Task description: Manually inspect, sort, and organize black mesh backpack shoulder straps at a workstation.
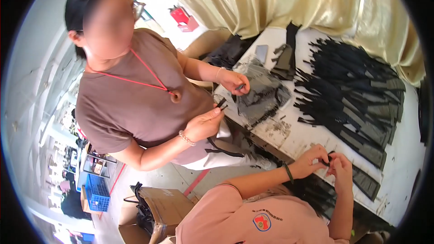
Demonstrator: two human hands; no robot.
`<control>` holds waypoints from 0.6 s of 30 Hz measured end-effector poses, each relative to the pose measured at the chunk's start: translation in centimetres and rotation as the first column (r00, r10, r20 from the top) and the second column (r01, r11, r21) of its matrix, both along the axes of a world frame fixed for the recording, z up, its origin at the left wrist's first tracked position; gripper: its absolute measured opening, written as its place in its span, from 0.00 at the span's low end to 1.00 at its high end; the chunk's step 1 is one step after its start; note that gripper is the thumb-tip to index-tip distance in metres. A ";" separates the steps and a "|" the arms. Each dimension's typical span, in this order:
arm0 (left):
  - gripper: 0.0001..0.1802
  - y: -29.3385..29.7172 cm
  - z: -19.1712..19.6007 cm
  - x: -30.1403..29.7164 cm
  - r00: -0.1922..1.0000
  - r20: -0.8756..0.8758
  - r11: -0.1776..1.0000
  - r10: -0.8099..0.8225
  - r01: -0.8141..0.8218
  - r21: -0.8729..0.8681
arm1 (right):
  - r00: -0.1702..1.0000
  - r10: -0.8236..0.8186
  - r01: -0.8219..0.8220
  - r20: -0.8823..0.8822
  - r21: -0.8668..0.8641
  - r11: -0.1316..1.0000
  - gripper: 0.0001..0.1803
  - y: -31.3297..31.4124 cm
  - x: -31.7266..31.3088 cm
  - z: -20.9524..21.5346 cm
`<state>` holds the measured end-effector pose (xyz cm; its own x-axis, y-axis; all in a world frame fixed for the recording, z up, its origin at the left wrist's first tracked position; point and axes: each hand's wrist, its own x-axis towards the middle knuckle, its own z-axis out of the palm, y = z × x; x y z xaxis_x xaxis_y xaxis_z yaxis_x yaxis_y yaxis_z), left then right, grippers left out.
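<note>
My left hand (pixel 309 163) and my right hand (pixel 341 170) are close together above the near edge of the white table (pixel 312 138). The fingers of both are pinched round a small black piece (pixel 330 157), mostly covered by the fingertips, so its exact kind is unclear. Just beyond my hands lies a spread pile of black and grey fabric straps (pixel 357 95) with narrow ends pointing left. One strap (pixel 365 183) rests by my right hand.
Across the table corner a co-worker (pixel 149 90) in a brown shirt holds thin black strips. A clear plastic bag (pixel 260 92), a grey flat rectangle (pixel 261 53) and more straps (pixel 285 58) lie on the table. A cardboard box (pixel 165 208) and blue crate (pixel 97 192) stand on the floor.
</note>
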<state>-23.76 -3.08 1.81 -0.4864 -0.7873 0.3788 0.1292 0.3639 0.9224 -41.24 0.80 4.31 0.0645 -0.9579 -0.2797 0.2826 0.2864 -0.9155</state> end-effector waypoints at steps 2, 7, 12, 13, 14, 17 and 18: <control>0.10 0.2 0.3 0.3 1.000 0.023 0.999 -0.006 0.004 0.053 | 0.981 0.042 -0.057 -0.190 -0.074 0.996 0.05 -0.3 0.0 0.4; 0.09 0.4 0.7 0.6 0.981 0.132 0.990 -0.143 0.143 0.010 | 0.927 0.188 -0.225 -0.324 -0.083 0.971 0.04 -0.6 -0.9 0.2; 0.10 1.8 0.0 -0.2 0.954 -0.070 0.837 -0.290 0.289 0.464 | 0.930 0.061 -0.103 -0.362 -0.096 0.990 0.04 -0.2 -0.9 1.6; 0.11 1.7 -1.1 0.4 0.927 -0.326 0.740 -0.187 0.351 0.573 | 0.918 0.092 -0.138 -0.386 -0.092 0.986 0.05 -0.7 -1.5 1.2; 0.11 1.7 -0.7 1.6 0.946 -0.307 0.722 -0.104 0.284 0.631 | 0.919 0.048 -0.139 -0.392 -0.206 0.969 0.06 -0.9 -2.2 0.2; 0.10 2.9 -0.8 5.5 0.918 -0.276 0.502 0.286 0.102 0.859 | 0.536 0.016 -0.204 -0.844 -0.111 0.973 0.10 0.0 -6.6 -3.3; 0.10 3.4 -2.7 7.3 0.902 -0.236 0.485 0.363 0.034 0.874 | 0.444 0.081 -0.225 -0.892 -0.023 0.974 0.11 1.2 -7.9 -4.6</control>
